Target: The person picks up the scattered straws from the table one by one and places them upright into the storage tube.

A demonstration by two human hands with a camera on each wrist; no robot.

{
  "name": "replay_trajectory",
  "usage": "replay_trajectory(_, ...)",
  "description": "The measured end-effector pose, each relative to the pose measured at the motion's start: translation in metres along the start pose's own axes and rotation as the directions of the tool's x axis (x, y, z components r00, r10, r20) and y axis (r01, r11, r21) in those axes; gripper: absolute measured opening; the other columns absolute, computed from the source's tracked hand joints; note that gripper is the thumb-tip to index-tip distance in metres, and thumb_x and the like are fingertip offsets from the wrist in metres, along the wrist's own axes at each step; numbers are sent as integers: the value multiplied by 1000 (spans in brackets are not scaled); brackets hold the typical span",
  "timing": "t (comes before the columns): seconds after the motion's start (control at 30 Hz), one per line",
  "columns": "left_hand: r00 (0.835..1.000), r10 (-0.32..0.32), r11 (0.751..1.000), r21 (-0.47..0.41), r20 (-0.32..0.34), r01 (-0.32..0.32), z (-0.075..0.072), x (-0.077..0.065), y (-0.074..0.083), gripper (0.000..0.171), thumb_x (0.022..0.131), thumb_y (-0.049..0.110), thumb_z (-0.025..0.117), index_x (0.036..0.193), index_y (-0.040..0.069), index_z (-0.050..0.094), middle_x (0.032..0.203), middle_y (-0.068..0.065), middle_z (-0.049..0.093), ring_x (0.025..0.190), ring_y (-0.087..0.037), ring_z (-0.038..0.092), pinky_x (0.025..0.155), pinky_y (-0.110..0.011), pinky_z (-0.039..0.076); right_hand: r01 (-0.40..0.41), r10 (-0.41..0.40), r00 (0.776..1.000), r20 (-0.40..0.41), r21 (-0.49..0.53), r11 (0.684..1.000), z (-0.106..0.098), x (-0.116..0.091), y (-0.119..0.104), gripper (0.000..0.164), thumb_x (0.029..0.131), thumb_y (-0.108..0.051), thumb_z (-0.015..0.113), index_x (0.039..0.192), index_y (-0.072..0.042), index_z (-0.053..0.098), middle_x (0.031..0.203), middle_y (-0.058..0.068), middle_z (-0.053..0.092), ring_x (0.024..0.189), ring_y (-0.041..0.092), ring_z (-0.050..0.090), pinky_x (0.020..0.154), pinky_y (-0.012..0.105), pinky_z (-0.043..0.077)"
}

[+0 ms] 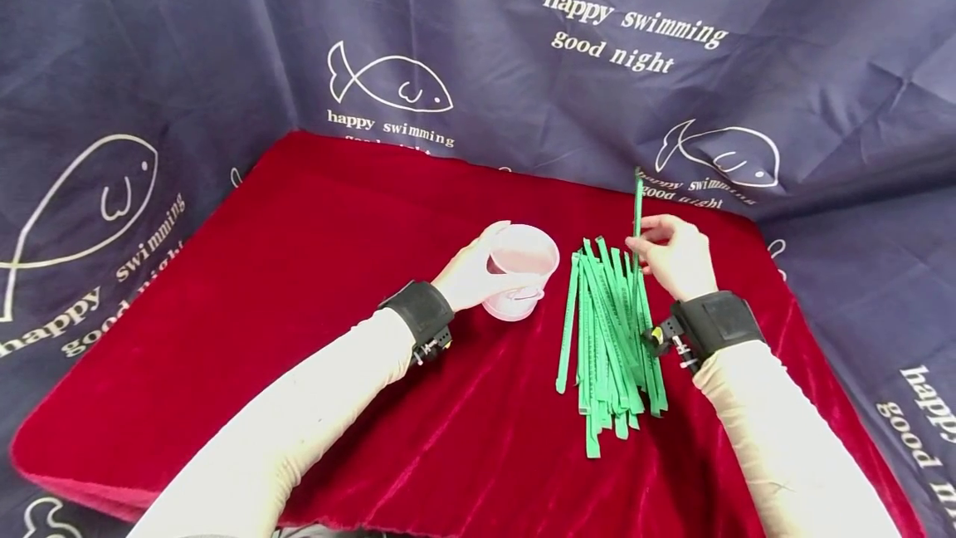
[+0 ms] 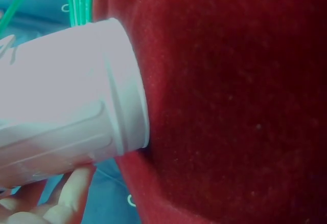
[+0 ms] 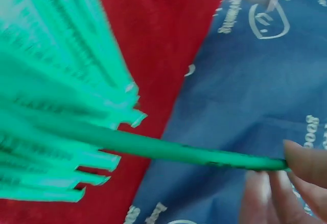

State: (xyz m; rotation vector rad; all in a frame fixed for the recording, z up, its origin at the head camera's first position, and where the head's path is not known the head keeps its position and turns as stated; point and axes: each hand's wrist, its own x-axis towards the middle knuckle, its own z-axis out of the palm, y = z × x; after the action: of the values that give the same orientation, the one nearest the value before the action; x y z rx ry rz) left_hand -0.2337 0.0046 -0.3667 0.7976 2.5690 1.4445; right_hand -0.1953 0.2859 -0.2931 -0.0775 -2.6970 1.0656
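My left hand (image 1: 472, 276) grips a small pale pink bucket (image 1: 511, 307) on the red cloth, thumb and fingers on either side of it. A thin handle hangs at its near side; its mouth faces up, and the visible inside is bare pink. In the left wrist view the bucket (image 2: 56, 91) hides part of the fingers. Between thumb and fingertips, my right hand (image 1: 678, 262) pinches one slim green paper-wrapped straw (image 1: 638, 204), raised upright over the far end of a pile of green wrapped straws (image 1: 608, 339). The held straw (image 3: 179, 152) crosses the right wrist view.
A red velvet cloth (image 1: 299, 256) covers the table. Dark blue curtains (image 1: 493, 56) with white fish drawings and lettering stand behind it and at both sides. The straw pile lies right of the bucket, mostly lengthwise, with one straw (image 1: 568, 330) along its left edge.
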Motion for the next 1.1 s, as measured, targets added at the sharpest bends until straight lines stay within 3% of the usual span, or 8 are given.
replay_trajectory(0.1, 1000, 0, 1000, 3, -4, 0, 0, -1, 1, 86, 82, 25, 78, 153, 10, 31, 150, -14, 45, 133, -29, 48, 117, -44, 38, 10, 8, 994, -112, 153, 988, 4, 0, -10, 30, 91, -8, 68, 118, 5, 64, 85, 4, 68, 52, -8, 59, 51, 14, 55)
replay_trajectory(0.2, 1000, -6, 1000, 13, -8, 6, -1, -1, 3, 87, 82, 28, 79, 153, 10, 31, 149, -15, 46, 132, -30, 49, 116, -44, 39, 67, 16, 970, -241, 334, 940, 9, 0, -20, 21, 89, -4, 69, 109, 0, 65, 77, -11, 62, 56, -4, 62, 52, 15, 56)
replay_trajectory(0.33, 1000, -29, 999, 20, -13, 29, -1, -1, 4, 89, 81, 33, 79, 153, 11, 30, 147, -14, 48, 130, -29, 51, 114, -43, 41, 217, 25, 924, -382, 577, 787, 16, -2, -36, 22, 85, 6, 68, 98, -11, 63, 76, -6, 64, 61, 5, 65, 53, 19, 58)
replay_trajectory(0.47, 999, -43, 999, 14, -17, 44, 1, -1, 2, 90, 81, 34, 79, 153, 13, 30, 147, -12, 49, 129, -27, 52, 113, -42, 42, 367, 8, 885, -465, 708, 604, 20, -3, -49, 28, 82, 12, 67, 94, -13, 59, 76, 0, 66, 62, 10, 65, 54, 24, 60)
replay_trajectory(0.5, 999, -45, 999, 11, -18, 46, 1, -1, 1, 90, 81, 35, 79, 153, 14, 30, 147, -12, 48, 129, -27, 52, 114, -42, 42, 391, 1, 880, -475, 724, 568, 21, -3, -52, 28, 82, 12, 67, 94, -12, 59, 76, 2, 67, 61, 11, 65, 54, 25, 60)
replay_trajectory(0.57, 999, -40, 999, 10, -22, 40, 2, -1, 0, 89, 81, 34, 79, 153, 13, 30, 147, -12, 49, 129, -27, 52, 114, -42, 42, 420, -20, 874, -485, 736, 531, 22, -4, -56, 28, 82, 13, 67, 94, -11, 59, 77, 3, 68, 62, 12, 67, 55, 27, 61)
replay_trajectory(0.83, 999, -37, 999, 21, -23, 38, 2, -1, 0, 89, 81, 34, 79, 153, 13, 31, 147, -13, 49, 129, -28, 53, 113, -44, 42, 433, 9, 862, -508, 744, 509, 28, -6, -59, 26, 82, 8, 70, 96, -10, 58, 77, 5, 67, 64, 14, 69, 56, 29, 61)
replay_trajectory(1.1, 999, -38, 999, 13, -18, 38, 1, -1, 1, 89, 80, 31, 80, 153, 14, 32, 146, -12, 50, 127, -28, 53, 111, -42, 44, 355, 10, 902, -431, 756, 550, 44, -7, -51, 28, 82, 12, 68, 93, -12, 57, 77, 1, 68, 63, 10, 69, 55, 27, 61)
